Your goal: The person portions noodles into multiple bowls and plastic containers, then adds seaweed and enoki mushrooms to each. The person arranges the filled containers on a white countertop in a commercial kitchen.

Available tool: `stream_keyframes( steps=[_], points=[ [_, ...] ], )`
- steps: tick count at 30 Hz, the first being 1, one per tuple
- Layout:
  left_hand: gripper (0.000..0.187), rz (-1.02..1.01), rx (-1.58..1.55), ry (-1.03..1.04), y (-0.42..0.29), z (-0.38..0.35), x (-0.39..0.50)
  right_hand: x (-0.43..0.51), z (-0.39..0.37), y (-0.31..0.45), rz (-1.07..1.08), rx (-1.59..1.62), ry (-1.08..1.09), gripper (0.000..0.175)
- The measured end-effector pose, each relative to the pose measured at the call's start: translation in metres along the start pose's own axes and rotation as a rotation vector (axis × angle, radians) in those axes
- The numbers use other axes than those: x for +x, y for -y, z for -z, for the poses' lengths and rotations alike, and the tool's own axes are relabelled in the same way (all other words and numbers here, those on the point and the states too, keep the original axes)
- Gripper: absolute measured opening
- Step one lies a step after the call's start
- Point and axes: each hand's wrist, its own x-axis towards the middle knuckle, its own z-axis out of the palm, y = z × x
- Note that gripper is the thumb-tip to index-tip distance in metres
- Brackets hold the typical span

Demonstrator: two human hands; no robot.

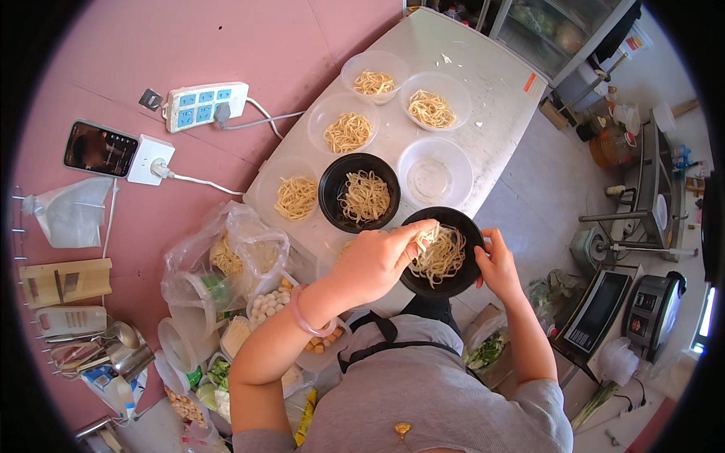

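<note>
My right hand grips the right rim of a black plastic bowl at the table's near edge. Over that bowl's left side, my left hand pinches some noodles between thumb and fingers, and more noodles lie in the bowl. A second black bowl, up and to the left, holds a heap of noodles. Behind my right hand's bowl stands a clear plastic bowl without noodles. Several other clear bowls on the metal table hold noodles. My left forearm partly hides one more clear bowl.
An open plastic bag of noodles stands left of the table, near tubs of white balls and cubed food. A power strip and a phone are on the pink wall. A microwave oven stands at the right.
</note>
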Motion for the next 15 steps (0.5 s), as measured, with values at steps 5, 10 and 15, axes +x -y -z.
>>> stream_keyframes(
  steps=[5, 10, 15],
  points=[
    [0.024, -0.056, -0.250, -0.033, -0.010, 0.025, -0.011, 0.032, -0.013, -0.037, 0.051, -0.023, -0.062, 0.024],
    [0.023, -0.024, -0.458, -0.153, -0.048, 0.080, -0.063, 0.046, -0.023, -0.038, 0.038, -0.134, -0.081, 0.028],
    [0.034, 0.019, -0.434, -0.191, -0.040, 0.082, -0.090, 0.053, -0.019, -0.061, 0.205, -0.484, -0.155, 0.034]
  ],
)
